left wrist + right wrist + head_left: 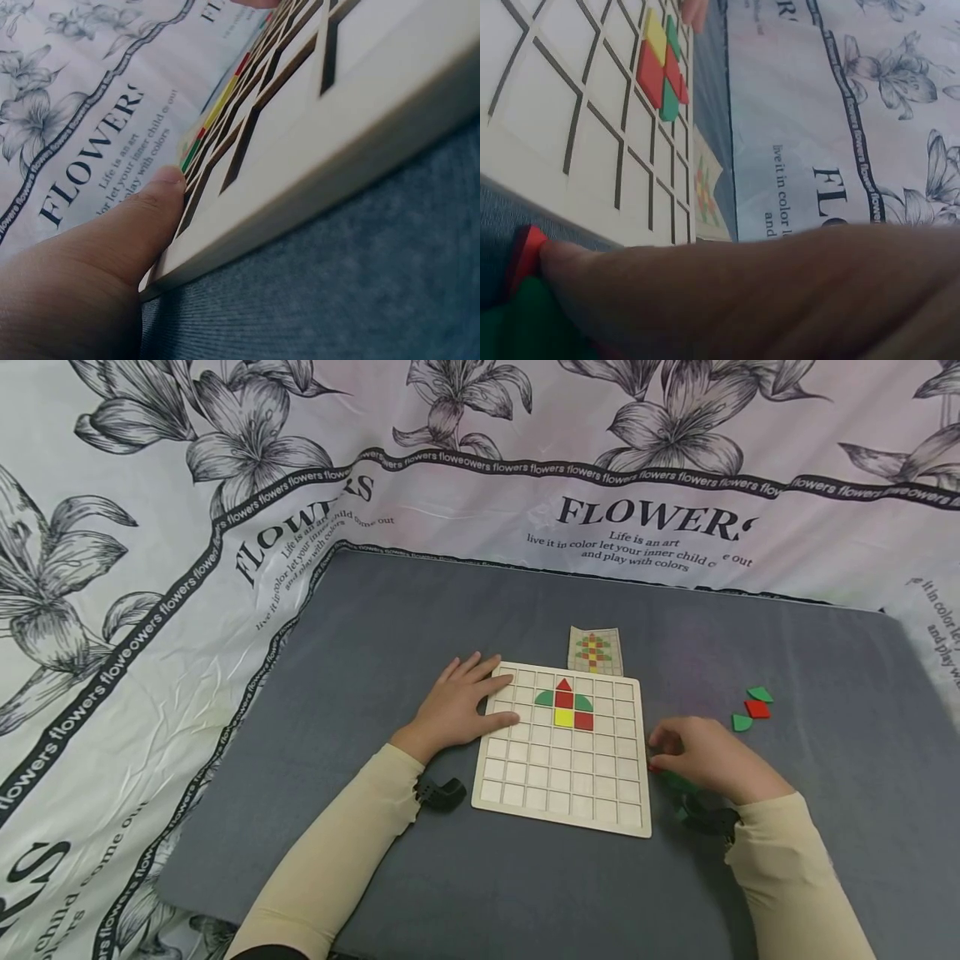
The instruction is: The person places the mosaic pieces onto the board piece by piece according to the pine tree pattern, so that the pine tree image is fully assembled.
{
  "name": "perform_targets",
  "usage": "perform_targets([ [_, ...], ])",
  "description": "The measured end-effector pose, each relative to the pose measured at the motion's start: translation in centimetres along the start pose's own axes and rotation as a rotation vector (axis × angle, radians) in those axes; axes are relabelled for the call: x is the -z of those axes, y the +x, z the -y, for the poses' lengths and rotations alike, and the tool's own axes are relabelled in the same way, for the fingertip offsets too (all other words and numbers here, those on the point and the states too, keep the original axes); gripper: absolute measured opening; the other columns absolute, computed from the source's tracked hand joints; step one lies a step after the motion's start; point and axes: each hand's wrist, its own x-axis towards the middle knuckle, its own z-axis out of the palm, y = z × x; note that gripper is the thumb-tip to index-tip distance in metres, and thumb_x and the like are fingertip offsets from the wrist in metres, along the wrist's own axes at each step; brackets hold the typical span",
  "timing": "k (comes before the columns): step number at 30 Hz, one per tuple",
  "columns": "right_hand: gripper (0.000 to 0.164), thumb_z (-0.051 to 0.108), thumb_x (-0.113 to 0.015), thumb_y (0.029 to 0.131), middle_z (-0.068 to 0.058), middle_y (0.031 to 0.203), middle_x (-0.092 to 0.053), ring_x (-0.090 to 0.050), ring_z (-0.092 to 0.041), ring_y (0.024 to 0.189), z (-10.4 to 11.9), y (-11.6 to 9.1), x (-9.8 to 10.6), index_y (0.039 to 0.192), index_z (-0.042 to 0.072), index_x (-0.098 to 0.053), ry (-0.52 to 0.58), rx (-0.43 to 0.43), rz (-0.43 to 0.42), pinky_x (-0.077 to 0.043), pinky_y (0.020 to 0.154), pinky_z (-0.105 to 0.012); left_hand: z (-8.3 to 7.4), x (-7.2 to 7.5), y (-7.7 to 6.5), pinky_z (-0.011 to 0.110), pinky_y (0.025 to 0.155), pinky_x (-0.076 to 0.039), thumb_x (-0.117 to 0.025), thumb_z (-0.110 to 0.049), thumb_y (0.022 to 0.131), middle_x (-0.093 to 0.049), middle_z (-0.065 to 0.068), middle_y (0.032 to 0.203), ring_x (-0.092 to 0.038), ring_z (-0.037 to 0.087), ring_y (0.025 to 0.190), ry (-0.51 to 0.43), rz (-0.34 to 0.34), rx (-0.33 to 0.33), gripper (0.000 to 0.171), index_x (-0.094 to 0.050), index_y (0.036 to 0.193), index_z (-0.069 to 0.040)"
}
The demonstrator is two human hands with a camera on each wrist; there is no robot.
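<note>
My left hand rests on the left edge of a pale wooden grid board, fingers spread and thumb lying along the rim. Colored tiles sit in the board's upper cells: a red triangle, red squares, a yellow square and green rounded pieces at the sides. Just off the board's right edge, my right hand has curled fingers and pinches a red tile. That tile stands tilted at the thumb tip in the right wrist view. Green tiles lie beneath this hand, partly hidden.
A pattern card with a tree-like design lies behind the board. Farther right are two green tiles and a red tile on the grey table. Flower-printed cloth surrounds the table's back and left.
</note>
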Motion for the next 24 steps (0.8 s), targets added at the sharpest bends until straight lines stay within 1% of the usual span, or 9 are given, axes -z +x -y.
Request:
perform_targets([
  [7,0.020,0.015,-0.084,0.088,0.000,0.081,-0.068,-0.059,-0.015,0.073,-0.2,-0.7,-0.1,0.098,0.002,-0.071,0.006,-0.010,-0.010,-0.051,0.065,-0.035,0.0,0.0,-0.1,0.046,0.134,-0.001,-0.061,-0.068,0.098,-0.027,-0.001,0.174,-0.014,0.027,0.163,0.000,-0.004,0.000,0.076,-0.046,0.161,-0.028],
  [12,0.021,0.013,-0.083,0.087,0.001,0.082,-0.069,-0.061,-0.014,0.075,-0.1,-1.1,-0.1,0.100,0.002,-0.071,0.018,-0.019,0.002,-0.053,0.067,-0.035,0.1,0.0,-0.1,0.047,0.134,-0.002,-0.062,-0.067,0.097,-0.028,0.000,0.173,-0.014,0.027,0.163,-0.007,-0.012,-0.005,0.077,-0.047,0.161,-0.027],
  [14,0.018,0.012,-0.083,0.087,0.002,0.082,-0.069,-0.061,-0.014,0.075,0.0,-1.2,-0.2,0.099,0.003,-0.071,0.021,-0.026,0.005,-0.053,0.067,-0.034,0.1,0.0,-0.1,0.048,0.134,-0.002,-0.062,-0.067,0.097,-0.028,0.000,0.173,-0.015,0.028,0.163,-0.007,-0.016,-0.005,0.077,-0.047,0.161,-0.027],
  [19,0.012,0.011,-0.081,0.087,0.003,0.078,-0.066,-0.058,-0.014,0.071,0.3,-1.3,-0.3,0.092,0.007,-0.071,0.026,-0.028,0.008,-0.050,0.063,-0.033,0.0,0.1,-0.1,0.047,0.134,-0.001,-0.062,-0.067,0.097,-0.028,0.000,0.173,-0.014,0.028,0.163,-0.005,-0.014,-0.004,0.077,-0.047,0.161,-0.027],
  [24,0.013,0.011,-0.081,0.089,0.001,0.076,-0.063,-0.055,-0.015,0.068,0.4,-1.2,-0.4,0.090,0.007,-0.069,0.016,-0.014,-0.008,-0.047,0.059,-0.033,0.0,0.1,-0.1,0.046,0.134,0.000,-0.062,-0.067,0.098,-0.028,-0.001,0.173,-0.014,0.027,0.163,-0.006,-0.009,-0.003,0.076,-0.047,0.161,-0.027],
])
